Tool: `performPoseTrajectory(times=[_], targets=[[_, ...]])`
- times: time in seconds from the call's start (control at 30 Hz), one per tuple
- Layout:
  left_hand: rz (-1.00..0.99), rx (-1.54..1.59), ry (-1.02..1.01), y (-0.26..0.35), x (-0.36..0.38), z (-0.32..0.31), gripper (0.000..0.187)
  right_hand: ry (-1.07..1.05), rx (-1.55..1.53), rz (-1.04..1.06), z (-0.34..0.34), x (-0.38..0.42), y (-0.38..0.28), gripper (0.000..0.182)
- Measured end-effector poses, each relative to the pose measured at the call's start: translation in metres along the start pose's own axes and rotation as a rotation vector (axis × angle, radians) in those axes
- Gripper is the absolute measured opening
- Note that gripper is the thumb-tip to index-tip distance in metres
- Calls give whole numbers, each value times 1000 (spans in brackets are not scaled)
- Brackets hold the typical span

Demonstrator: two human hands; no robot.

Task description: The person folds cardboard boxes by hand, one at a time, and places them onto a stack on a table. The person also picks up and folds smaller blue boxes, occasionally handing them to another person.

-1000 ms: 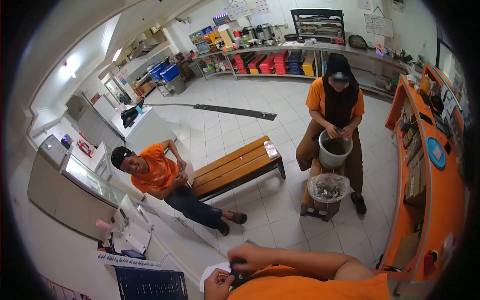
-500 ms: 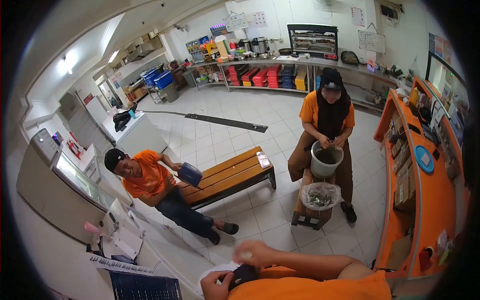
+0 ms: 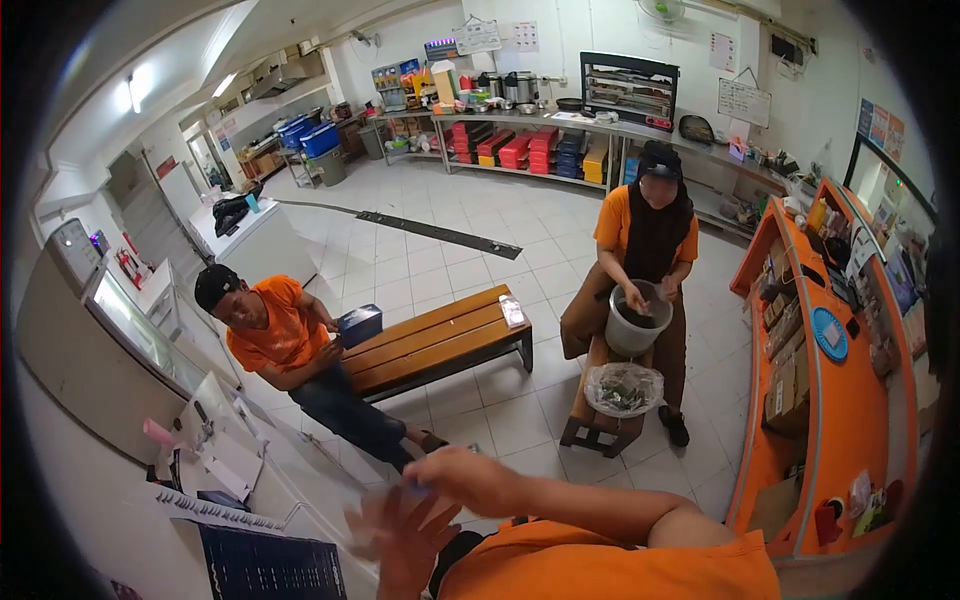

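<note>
My left hand (image 3: pixel 400 535) is raised in front of my orange shirt (image 3: pixel 610 565), its fingers spread and smeared by motion. Just beside it, my right hand (image 3: pixel 465 482) has its fingers bent together; a small bluish spot shows at the fingertips, too blurred to name. A dark item (image 3: pixel 456 556) lies against my shirt by my left wrist, mostly hidden. Between my hands and the white counter, the blur hides any finer detail.
A seated co-worker (image 3: pixel 265 330) holds a dark blue box (image 3: pixel 360 325) by a wooden bench (image 3: pixel 440 340). Another person (image 3: pixel 650 225) works over a bucket (image 3: pixel 625 335), with a plastic bag of green leaves (image 3: pixel 623 392) before it. An orange shelf unit (image 3: pixel 745 500) stands right.
My left hand has left the dark item, risen and spread its fingers. My right hand has moved left and up towards it. The seated co-worker's head has lowered; the view has shifted slightly.
</note>
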State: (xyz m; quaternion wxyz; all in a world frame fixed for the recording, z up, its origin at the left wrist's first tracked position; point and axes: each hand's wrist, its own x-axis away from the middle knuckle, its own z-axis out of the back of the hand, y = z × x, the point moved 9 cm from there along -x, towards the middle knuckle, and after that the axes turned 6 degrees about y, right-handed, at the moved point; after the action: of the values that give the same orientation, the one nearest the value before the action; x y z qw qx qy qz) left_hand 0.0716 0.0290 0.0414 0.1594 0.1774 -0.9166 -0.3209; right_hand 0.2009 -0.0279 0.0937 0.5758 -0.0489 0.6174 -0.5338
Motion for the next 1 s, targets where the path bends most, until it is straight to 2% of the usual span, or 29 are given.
performPoseTrajectory(times=[0.03, 0.07, 0.13, 0.17, 0.2, 0.23, 0.27, 0.3, 0.33, 0.37, 0.43, 0.5, 0.57, 0.6, 0.67, 0.7, 0.73, 0.8, 0.83, 0.87, 0.93, 0.97, 1.0], targets=[[23, 166, 73, 7, 1, -9, 77, -77, 6, 98, -11, 8, -17, 29], [29, 166, 75, 6, 1, 4, 77, -152, 12, 194, -22, 20, -31, 30], [-135, 143, 445, 13, -3, 76, 71, -120, -97, 104, -36, 45, -28, 29], [-260, 98, 646, 13, 0, 91, 42, 18, -191, 28, -30, 48, -26, 31], [-259, 97, 644, 6, 1, 90, 42, 154, -283, -44, -22, 49, -21, 34], [-372, -139, 721, 13, 10, 89, 39, 127, -200, -23, -27, 47, -16, 44], [-484, -380, 791, 19, 19, 83, 36, 128, -200, -21, -30, 42, -17, 44], [-493, -239, 798, 11, 23, 72, 31, 89, -34, -21, -35, 36, -19, 49], [-492, -243, 795, 14, 26, 80, 31, 52, 131, -24, -39, 29, -20, 54], [-450, -357, 558, 20, 18, 70, 33, 77, 194, 8, -39, 23, -23, 51], [-576, -268, 392, 15, 16, 60, 40, 47, 183, 48, -38, 21, -16, 47], [-547, -170, 345, 19, 20, 53, 42, 6, 174, 93, -34, 17, -17, 44], [-475, -94, 287, 19, 20, 52, 44, -158, 173, 167, -36, 18, -25, 38], [-481, -92, 286, 19, 22, 54, 44, -162, 173, 172, -34, 19, -25, 38], [-251, 27, 362, -3, 19, 66, 62, -242, 135, 183, -41, 26, -24, 31], [-257, 30, 360, -8, 21, 77, 62, -222, 215, 208, -46, 29, -20, 36], [-214, 21, 413, -23, 23, 103, 48, -223, 217, 215, -51, 33, -20, 36], [-122, -4, 521, -32, 24, 110, 24, -126, 263, 192, -50, 33, -23, 43], [-211, 26, 593, -36, 27, 111, 23, -90, 227, 175, -56, 38, -14, 46], [-213, 25, 595, -42, 27, 116, 23, -90, 225, 176, -60, 41, -15, 46], [-559, -566, 541, -20, 33, 114, 24, -9, 139, -24, -57, 40, 1, 42], [-368, -195, 620, -17, 33, 92, 24, -6, 136, -18, -56, 39, 3, 42], [-374, -199, 620, -2, 36, 76, 24, -54, 99, 43, -58, 39, 0, 41]])
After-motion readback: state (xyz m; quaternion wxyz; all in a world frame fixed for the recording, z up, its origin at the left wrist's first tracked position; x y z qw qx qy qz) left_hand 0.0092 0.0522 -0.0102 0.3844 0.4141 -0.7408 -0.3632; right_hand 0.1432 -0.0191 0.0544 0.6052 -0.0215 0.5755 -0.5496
